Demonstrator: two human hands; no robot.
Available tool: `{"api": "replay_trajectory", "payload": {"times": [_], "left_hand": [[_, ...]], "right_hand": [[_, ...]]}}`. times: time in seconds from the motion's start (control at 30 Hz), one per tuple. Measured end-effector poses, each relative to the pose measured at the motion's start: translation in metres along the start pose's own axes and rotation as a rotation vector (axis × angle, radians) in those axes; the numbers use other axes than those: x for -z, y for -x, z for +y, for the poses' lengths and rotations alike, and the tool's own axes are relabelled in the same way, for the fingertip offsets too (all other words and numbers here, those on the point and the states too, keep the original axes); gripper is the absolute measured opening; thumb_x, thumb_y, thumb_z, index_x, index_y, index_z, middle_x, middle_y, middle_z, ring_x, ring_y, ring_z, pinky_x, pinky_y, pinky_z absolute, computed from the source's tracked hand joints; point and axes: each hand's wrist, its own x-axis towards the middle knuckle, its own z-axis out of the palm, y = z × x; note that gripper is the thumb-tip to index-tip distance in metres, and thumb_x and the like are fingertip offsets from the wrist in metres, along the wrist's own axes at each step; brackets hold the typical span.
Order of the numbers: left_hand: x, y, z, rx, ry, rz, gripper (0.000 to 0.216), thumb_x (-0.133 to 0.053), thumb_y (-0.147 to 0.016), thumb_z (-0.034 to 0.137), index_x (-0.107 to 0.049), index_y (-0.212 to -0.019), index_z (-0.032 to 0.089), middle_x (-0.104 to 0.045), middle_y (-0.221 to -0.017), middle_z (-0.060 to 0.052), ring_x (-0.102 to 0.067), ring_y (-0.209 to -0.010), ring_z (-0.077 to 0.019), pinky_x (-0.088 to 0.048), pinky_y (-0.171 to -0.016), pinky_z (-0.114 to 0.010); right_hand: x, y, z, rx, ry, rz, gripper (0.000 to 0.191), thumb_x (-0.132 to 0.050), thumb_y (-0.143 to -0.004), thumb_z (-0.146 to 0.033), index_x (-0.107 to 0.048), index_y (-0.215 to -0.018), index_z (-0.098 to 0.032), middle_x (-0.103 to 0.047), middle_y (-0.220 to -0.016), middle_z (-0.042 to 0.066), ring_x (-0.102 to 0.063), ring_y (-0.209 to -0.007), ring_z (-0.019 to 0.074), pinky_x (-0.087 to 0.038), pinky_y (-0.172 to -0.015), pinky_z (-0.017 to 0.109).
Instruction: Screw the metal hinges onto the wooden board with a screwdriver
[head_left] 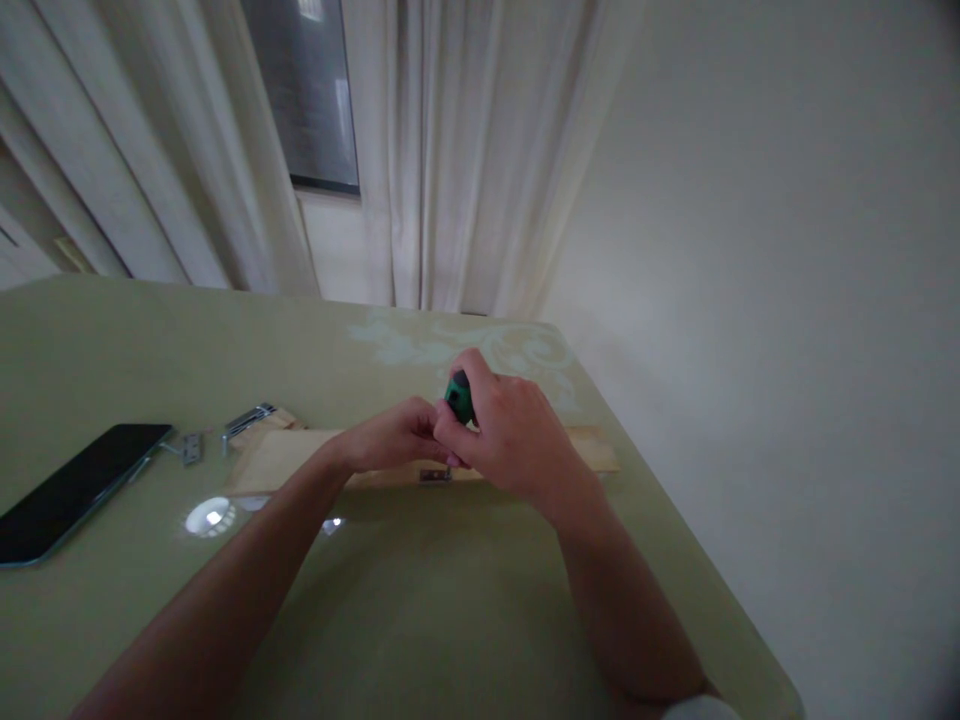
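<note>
A screwdriver (pixel 460 398) with a green and black handle stands upright in my right hand (pixel 506 425), whose fingers wrap round the handle. My left hand (pixel 394 435) rests over the wooden board (pixel 285 455), with its fingers drawn together by the screwdriver's lower end. What those fingers pinch, if anything, is hidden. Below both hands, a small metal hinge (pixel 435 476) sits at the board's near edge. The screwdriver's tip is mostly covered by my fingers, close to the hinge.
To the left lie a dark tablet-like device (pixel 79 490), a loose hinge (pixel 192 448) and some metal pieces (pixel 247 420) by a small wood piece. The table's right edge (pixel 675 520) runs along a white wall (pixel 787 300). Curtains (pixel 480 150) hang behind.
</note>
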Motion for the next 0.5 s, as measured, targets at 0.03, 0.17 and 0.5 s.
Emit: {"api": "replay_trajectory", "payload": {"times": [0.03, 0.17, 0.5], "left_hand": [[0.000, 0.000, 0.000, -0.002, -0.013, -0.021, 0.010, -0.079, -0.087, 0.022, -0.082, -0.086, 0.013, -0.081, -0.086, -0.004, -0.072, -0.081, -0.0156, -0.059, -0.075, -0.023], [-0.004, -0.002, -0.003, -0.003, 0.008, -0.054, 0.009, -0.079, -0.087, 0.021, -0.083, -0.083, 0.014, -0.079, -0.080, -0.003, -0.069, -0.074, -0.0133, -0.056, -0.071, -0.021], [-0.006, -0.004, -0.014, 0.029, 0.069, -0.015, 0.010, -0.084, -0.084, 0.022, -0.082, -0.086, 0.013, -0.080, -0.081, -0.005, -0.071, -0.073, -0.0148, -0.057, -0.068, -0.022]], "right_hand": [[0.002, 0.001, 0.000, 0.013, -0.030, -0.009, 0.023, -0.057, -0.099, -0.037, -0.055, -0.115, -0.022, -0.071, -0.085, 0.002, -0.065, -0.072, 0.0195, -0.030, -0.063, 0.030], [0.006, 0.003, 0.001, -0.027, 0.021, -0.010, 0.027, -0.058, -0.100, -0.048, -0.057, -0.110, -0.024, -0.070, -0.079, 0.001, -0.063, -0.068, 0.0199, -0.027, -0.062, 0.031], [0.001, 0.003, 0.004, 0.036, 0.024, 0.095, 0.036, -0.057, -0.101, -0.039, -0.056, -0.132, -0.022, -0.077, -0.115, 0.009, -0.071, -0.098, 0.0249, -0.041, -0.072, 0.032]]}}
